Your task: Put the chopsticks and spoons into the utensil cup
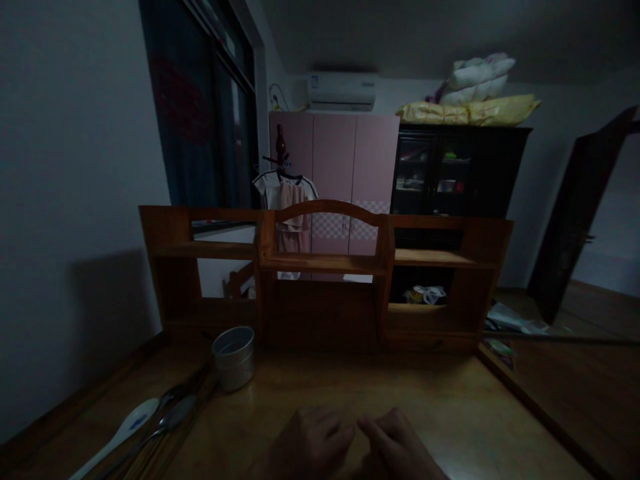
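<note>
At the bottom middle of the head view, my left hand [314,441] rests over the wooden desk top [450,413], its fingers curled in. Close beside it is my right hand [395,440], also curled, with a finger pointing toward the left hand. A small gap parts the two, and I see nothing held in either. To the left of my hands stands a grey metal cup [234,359], upright. Left of the cup lie a white spoon [131,424] with a blue mark, a metal spoon [173,415] and several thin chopsticks [155,457]. The light is dim.
A wooden shelf unit [325,263] runs along the back of the desk. The wall [75,200] closes off the left side, and a raised wooden edge [530,407] borders the right. Beyond are a pink wardrobe [334,160] and a dark cabinet [500,173].
</note>
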`<state>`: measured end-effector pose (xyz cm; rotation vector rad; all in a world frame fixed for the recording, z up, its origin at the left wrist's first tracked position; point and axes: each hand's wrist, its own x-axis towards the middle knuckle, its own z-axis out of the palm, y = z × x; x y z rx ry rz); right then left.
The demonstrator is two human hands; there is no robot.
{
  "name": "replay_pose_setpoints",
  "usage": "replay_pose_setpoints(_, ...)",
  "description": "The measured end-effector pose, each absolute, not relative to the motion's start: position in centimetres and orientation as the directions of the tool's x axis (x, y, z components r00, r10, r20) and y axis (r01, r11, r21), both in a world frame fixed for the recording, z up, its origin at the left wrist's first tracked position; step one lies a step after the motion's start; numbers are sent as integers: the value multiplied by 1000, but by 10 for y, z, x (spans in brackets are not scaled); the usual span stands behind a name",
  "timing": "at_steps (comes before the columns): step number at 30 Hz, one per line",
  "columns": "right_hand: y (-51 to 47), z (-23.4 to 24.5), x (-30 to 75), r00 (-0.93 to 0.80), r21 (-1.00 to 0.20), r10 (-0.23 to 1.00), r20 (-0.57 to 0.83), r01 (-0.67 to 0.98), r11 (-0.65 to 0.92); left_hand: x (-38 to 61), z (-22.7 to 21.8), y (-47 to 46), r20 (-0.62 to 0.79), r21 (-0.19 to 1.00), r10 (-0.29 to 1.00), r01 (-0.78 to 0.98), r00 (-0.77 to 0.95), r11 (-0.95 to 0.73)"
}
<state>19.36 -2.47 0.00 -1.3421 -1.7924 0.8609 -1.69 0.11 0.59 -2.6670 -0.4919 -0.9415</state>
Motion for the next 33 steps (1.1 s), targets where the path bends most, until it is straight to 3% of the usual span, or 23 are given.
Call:
replay_pose_setpoints(2, -26, -3, 191, -180, -904, 981, 77, 403, 145, -14, 9, -6, 671, -123, 200, 372, 714, -920)
replay_pose_setpoints(4, -26, -2, 188, -223, -933, 974, 41, 341, 117, -12, 13, -14, 686, -21, 244, 354, 686, -935)
replay_pose_setpoints(6, -26, 2, 185, -291, -952, 956, 38, 280, 123, -9, 14, -19, 662, 284, 449, 353, 601, -892)
replay_pose_setpoints(7, -26, 5, 184, -320, -960, 946, 40, 251, 126, -8, 14, -20, 595, 496, 588, 326, 548, -805)
replay_pose_setpoints(9, -27, 12, 184, -367, -967, 930, 36, 221, 124, -7, 11, -21, 325, 864, 788, 174, 523, -472)
replay_pose_setpoints(11, -29, 18, 184, -406, -972, 914, 3, 214, 98, -8, 7, -18, 82, 995, 773, -11, 629, -96)
replay_pose_setpoints(13, -30, 22, 187, -450, -973, 892, -41, 222, 67, -10, 4, -15, -16, 984, 692, -111, 721, 138)
replay_pose_setpoints(16, -29, 23, 192, -501, -971, 862, -75, 232, 51, -14, 5, -12, -54, 959, 668, -148, 742, 242)
replay_pose_setpoints(24, -27, 24, 198, -523, -967, 852, -29, 231, 109, -12, 11, -14, -23, 975, 693, -136, 721, 173)
replay_pose_setpoints(33, -30, 20, 199, -558, -971, 825, -85, 232, 57, -16, 16, -13, -13, 998, 680, -27, 733, 48)
